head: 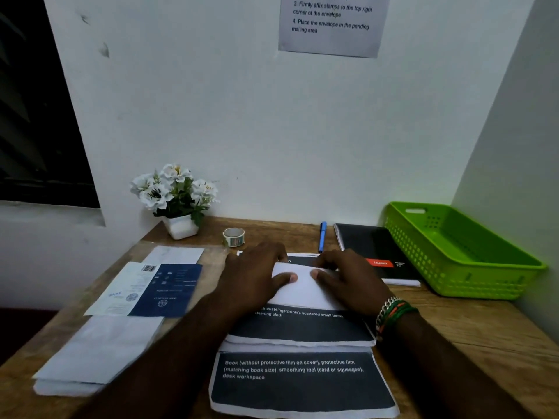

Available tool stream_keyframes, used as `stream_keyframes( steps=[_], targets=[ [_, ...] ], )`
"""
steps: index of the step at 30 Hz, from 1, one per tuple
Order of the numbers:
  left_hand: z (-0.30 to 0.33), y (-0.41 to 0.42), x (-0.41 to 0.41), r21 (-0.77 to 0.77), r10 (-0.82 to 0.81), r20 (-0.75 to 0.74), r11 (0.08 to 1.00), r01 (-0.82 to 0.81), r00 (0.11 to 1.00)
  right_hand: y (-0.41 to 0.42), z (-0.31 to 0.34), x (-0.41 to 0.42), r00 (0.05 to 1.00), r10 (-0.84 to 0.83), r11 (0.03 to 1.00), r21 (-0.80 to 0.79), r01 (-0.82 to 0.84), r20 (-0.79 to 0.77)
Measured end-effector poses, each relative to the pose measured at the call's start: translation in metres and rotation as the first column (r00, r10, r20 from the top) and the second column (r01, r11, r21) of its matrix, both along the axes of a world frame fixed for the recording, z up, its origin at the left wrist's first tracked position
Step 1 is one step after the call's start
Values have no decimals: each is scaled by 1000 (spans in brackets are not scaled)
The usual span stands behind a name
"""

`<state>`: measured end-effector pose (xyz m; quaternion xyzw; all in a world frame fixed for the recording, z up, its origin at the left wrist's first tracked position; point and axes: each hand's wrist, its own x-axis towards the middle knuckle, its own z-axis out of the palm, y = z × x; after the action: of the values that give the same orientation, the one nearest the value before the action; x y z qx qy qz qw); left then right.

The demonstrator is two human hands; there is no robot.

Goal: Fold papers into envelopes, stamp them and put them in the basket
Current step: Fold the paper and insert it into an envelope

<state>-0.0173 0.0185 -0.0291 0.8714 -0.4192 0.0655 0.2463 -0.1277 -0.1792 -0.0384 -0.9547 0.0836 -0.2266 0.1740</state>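
White folded paper (302,285) pressed under both hands, creased

Looks like a small desk corner set up as a mailing workstation in a plain room. Wooden desk (472,325) pushed against white walls, with a printed instruction sheet (331,24) about envelopes and stamps taped up. Potted white flowers (175,192), blue pen (322,237), black notebook (375,252), green basket (459,252) along the back.

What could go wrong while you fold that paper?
The folded paper lies on a loose stack of printed sheets, so it may slide and crease crooked under the left hand and right hand. The stamp roll sits behind the hands and might get knocked.
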Motion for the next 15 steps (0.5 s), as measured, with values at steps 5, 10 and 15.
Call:
stream_keyframes(
  steps=[5,10,15],
  targets=[
    [0,-12,-8,-95,56,58,994,-50,997,5,0,1,996,50,994,96,-57,70],
    [3,-8,0,-28,86,48,996,-85,995,5,3,0,988,108,980,157,-124,108],
    [4,11,18,30,143,9,989,-144,990,-9,5,-3,988,125,973,182,-139,88]
  ],
)
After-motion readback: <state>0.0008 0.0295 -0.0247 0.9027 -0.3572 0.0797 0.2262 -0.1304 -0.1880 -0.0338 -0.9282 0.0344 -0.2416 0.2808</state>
